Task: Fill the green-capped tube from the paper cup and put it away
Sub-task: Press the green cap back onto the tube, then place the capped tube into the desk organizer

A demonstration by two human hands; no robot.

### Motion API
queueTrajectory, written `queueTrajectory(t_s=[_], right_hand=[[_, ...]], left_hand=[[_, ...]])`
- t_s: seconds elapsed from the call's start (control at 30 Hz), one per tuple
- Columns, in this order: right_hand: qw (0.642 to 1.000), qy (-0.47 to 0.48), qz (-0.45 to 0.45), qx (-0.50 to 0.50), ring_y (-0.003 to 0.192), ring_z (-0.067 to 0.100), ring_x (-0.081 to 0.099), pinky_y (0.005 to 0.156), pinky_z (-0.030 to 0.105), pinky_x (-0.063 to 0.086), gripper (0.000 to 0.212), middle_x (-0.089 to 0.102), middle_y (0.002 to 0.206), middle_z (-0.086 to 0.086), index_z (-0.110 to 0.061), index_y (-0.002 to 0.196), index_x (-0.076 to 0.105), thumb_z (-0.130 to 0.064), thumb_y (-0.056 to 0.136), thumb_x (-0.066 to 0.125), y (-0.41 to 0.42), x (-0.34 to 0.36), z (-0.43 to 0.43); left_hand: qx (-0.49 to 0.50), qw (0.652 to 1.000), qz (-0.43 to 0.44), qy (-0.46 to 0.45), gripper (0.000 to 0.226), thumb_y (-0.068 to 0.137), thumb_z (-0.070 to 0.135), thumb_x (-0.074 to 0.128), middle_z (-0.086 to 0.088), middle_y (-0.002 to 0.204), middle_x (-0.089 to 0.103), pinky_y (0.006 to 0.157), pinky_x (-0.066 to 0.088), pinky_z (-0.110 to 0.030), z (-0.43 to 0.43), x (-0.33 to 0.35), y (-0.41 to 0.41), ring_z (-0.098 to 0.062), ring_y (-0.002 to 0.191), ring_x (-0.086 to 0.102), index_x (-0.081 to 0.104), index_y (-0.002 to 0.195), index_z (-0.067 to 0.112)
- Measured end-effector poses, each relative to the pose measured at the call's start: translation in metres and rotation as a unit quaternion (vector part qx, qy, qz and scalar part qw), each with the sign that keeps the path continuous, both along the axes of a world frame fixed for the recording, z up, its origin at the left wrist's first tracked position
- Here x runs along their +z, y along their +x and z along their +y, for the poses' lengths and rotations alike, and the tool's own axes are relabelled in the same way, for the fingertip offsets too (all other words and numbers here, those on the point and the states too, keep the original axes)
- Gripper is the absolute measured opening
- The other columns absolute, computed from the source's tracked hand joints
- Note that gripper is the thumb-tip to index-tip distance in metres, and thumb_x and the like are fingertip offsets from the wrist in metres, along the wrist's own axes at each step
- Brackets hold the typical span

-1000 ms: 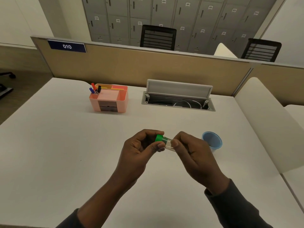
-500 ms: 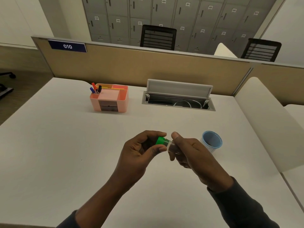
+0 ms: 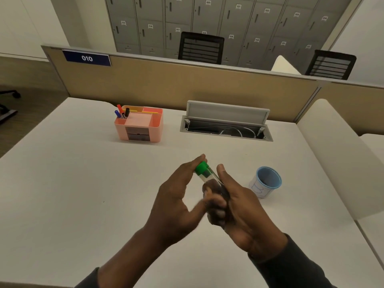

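A clear tube with a green cap (image 3: pixel 201 169) is held above the middle of the white desk, tilted with the cap up and to the left. My right hand (image 3: pixel 232 204) is wrapped around the tube's lower body, hiding its bottom end. My left hand (image 3: pixel 176 196) has its fingers spread, and the fingertips touch the left side of the green cap. The cap sits on the tube. A blue-rimmed paper cup (image 3: pixel 267 181) stands upright on the desk just right of my right hand. I cannot see what is inside the cup.
A pink desk organiser (image 3: pixel 139 126) holding markers stands at the back left. An open cable tray (image 3: pixel 226 123) is set into the desk (image 3: pixel 72 183) at the back centre. A beige partition runs behind, and a white padded divider borders the right side.
The tube has swung from nearly level to steeply tilted, cap upward. My right hand moved from a fingertip pinch to a full grip on the body. My left hand loosened and spread its fingers.
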State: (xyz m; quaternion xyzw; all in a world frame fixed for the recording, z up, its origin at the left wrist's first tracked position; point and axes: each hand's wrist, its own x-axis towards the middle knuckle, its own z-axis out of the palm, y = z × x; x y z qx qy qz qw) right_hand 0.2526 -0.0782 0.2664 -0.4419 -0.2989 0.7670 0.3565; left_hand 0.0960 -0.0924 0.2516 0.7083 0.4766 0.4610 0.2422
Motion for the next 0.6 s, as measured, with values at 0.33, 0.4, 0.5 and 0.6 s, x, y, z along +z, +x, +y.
queueTrajectory(t_s=[0.33,0.4,0.5,0.6], right_hand=[[0.997,0.058,-0.035,0.027,0.078,0.019,0.059,0.078,0.037,0.048,0.060,0.066,0.076,0.003,-0.020,0.081,0.080,-0.074,0.084,0.055,-0.013,-0.007,-0.004],[0.997,0.059,-0.034,0.027,0.079,0.018,0.062,0.084,0.039,0.048,0.060,0.067,0.076,0.003,-0.019,0.081,0.081,-0.072,0.085,0.055,-0.016,-0.011,-0.002],[0.997,0.067,-0.040,0.030,0.077,0.015,0.064,0.086,0.038,0.049,0.059,0.069,0.077,0.002,-0.019,0.083,0.081,-0.072,0.086,0.054,-0.019,-0.016,0.002],[0.996,0.081,-0.034,0.022,0.079,0.014,0.065,0.083,0.033,0.053,0.056,0.070,0.085,0.003,-0.019,0.095,0.082,-0.068,0.089,0.054,-0.018,-0.023,0.010]], left_hand=[[0.042,0.977,0.175,0.117,0.086,0.058,0.059,0.082,-0.009,0.120,0.073,0.092,0.055,-0.040,0.015,0.003,-0.026,-0.028,0.108,0.067,0.064,0.125,0.008],[0.050,0.969,0.190,0.152,0.083,0.058,0.060,0.081,-0.011,0.113,0.075,0.091,0.050,-0.033,0.019,0.000,-0.029,-0.030,0.102,0.070,0.067,0.119,0.005],[0.045,0.969,0.183,0.160,0.082,0.059,0.062,0.079,-0.011,0.111,0.076,0.090,0.048,-0.031,0.023,-0.005,-0.033,-0.029,0.100,0.070,0.067,0.118,0.006],[0.014,0.980,0.170,0.104,0.084,0.066,0.066,0.072,-0.004,0.124,0.070,0.092,0.054,-0.036,0.027,-0.011,-0.034,-0.021,0.109,0.064,0.055,0.132,0.015]])
